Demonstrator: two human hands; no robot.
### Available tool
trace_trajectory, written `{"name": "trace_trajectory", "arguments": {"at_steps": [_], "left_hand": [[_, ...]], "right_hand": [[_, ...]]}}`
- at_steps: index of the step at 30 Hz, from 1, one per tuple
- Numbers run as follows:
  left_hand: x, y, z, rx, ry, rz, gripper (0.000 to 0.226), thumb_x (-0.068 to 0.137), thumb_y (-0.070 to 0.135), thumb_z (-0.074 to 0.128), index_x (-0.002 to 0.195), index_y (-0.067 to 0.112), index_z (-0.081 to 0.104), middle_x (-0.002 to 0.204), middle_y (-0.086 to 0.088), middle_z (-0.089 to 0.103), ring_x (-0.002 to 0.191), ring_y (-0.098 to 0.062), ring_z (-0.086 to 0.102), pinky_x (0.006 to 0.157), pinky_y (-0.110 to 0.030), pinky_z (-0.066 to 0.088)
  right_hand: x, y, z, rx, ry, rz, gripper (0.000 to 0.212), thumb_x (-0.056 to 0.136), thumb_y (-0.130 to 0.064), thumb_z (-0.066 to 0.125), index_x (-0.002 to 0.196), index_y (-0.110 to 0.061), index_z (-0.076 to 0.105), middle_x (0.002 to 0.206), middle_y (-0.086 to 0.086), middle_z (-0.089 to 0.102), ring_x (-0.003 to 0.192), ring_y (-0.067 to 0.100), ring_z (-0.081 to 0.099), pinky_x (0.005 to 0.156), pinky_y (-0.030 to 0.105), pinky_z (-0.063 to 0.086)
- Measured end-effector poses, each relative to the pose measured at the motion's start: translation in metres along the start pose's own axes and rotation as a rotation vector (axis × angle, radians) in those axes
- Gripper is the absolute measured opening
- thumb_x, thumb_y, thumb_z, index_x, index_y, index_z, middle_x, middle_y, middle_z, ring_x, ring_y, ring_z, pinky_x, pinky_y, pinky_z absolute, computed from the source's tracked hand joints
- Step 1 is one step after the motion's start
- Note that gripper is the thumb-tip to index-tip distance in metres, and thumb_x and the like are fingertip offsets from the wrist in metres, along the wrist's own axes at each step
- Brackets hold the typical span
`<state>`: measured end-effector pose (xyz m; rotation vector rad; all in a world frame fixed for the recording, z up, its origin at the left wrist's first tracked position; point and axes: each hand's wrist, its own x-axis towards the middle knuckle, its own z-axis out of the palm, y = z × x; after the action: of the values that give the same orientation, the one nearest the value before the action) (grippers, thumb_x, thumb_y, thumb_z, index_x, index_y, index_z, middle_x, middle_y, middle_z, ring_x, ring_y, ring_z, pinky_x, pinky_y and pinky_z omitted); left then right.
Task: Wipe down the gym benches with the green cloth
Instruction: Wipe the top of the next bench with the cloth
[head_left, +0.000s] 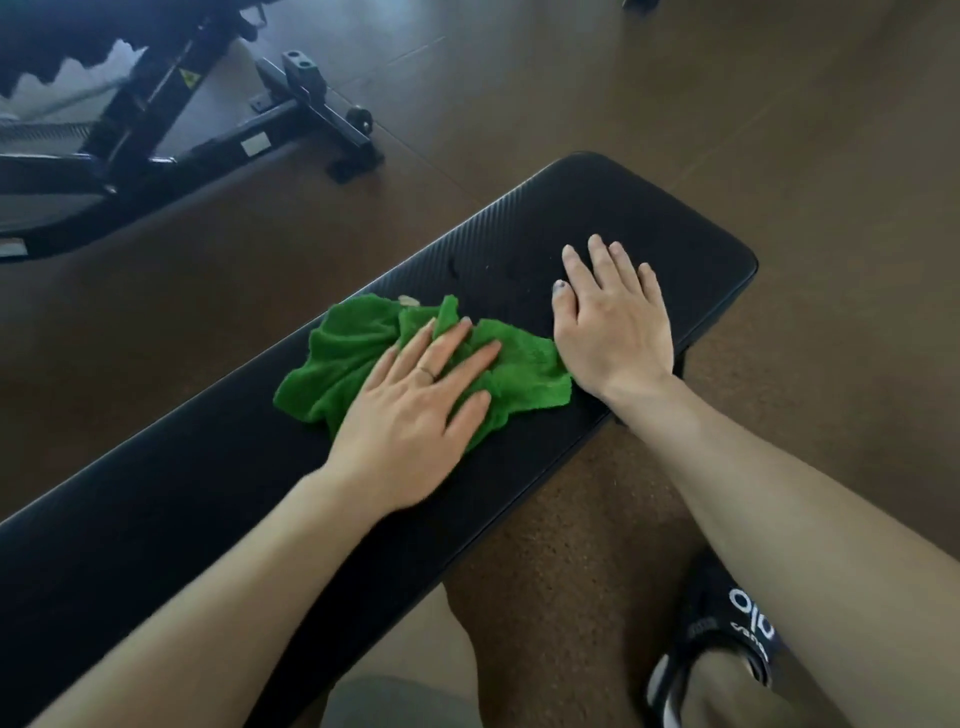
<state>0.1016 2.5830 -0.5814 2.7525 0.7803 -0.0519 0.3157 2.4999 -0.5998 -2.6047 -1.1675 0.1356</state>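
A long black padded gym bench (649, 218) runs from the lower left to the upper right. A crumpled green cloth (353, 348) lies on its top near the middle. My left hand (415, 410) presses flat on the cloth with straight fingers spread over it; a ring shows on one finger. My right hand (608, 322) rests flat on the bare bench pad just right of the cloth, its heel touching the cloth's right edge.
Another bench with a black metal frame (291, 124) and a small wheel stands on the brown floor (675, 78) at the upper left. My knee and a foot in a black sandal (727, 629) are beside the bench's near edge.
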Motion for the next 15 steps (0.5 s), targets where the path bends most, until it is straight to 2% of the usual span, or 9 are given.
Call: {"name": "trace_trajectory", "arguments": {"at_steps": [4,7,10,12,15], "left_hand": [[0.072,-0.008,0.0,-0.005,0.063,-0.07,0.053,0.106,0.054,0.026,0.158,0.051,0.021,0.171,0.017,0.008,0.158,-0.014,0.002,0.129,-0.036,0.002],[0.094,-0.004,0.002,-0.008,0.034,-0.118,0.054,0.106,0.054,0.026,0.159,0.049,0.019,0.172,0.014,0.006,0.159,-0.016,0.001,0.129,-0.037,0.0],[0.066,0.011,0.002,-0.028,-0.036,-0.106,0.059,0.106,0.057,0.023,0.162,0.044,0.013,0.172,0.012,-0.002,0.159,-0.015,-0.006,0.128,-0.037,-0.005],[0.024,0.029,0.005,-0.008,-0.06,-0.023,0.061,0.105,0.058,0.018,0.163,0.041,0.011,0.172,0.011,-0.003,0.158,-0.015,-0.009,0.129,-0.038,-0.004],[-0.029,0.051,0.015,0.058,-0.074,0.079,0.064,0.102,0.061,0.011,0.163,0.04,0.008,0.172,0.012,-0.005,0.158,-0.013,-0.014,0.129,-0.043,0.0]], "right_hand": [[0.002,0.0,0.005,0.003,0.056,0.005,0.058,0.109,-0.042,0.019,0.164,-0.027,0.026,0.173,0.0,0.015,0.16,0.016,0.007,0.13,0.042,0.005],[0.002,0.003,0.004,-0.017,0.021,-0.02,0.057,0.109,-0.038,0.019,0.165,-0.026,0.021,0.173,0.0,0.011,0.16,0.016,0.004,0.13,0.042,0.003],[0.003,0.012,-0.002,0.012,-0.042,-0.076,0.055,0.11,-0.034,0.022,0.165,-0.026,0.019,0.174,0.0,0.008,0.16,0.016,0.001,0.129,0.039,-0.001],[0.005,0.023,-0.006,0.001,-0.068,-0.121,0.055,0.11,-0.036,0.023,0.164,-0.028,0.021,0.174,-0.001,0.01,0.16,0.015,0.003,0.129,0.039,0.0],[0.006,0.033,-0.003,-0.018,0.005,-0.155,0.055,0.107,-0.042,0.024,0.161,-0.033,0.032,0.171,-0.003,0.023,0.159,0.013,0.013,0.129,0.043,0.005]]}}
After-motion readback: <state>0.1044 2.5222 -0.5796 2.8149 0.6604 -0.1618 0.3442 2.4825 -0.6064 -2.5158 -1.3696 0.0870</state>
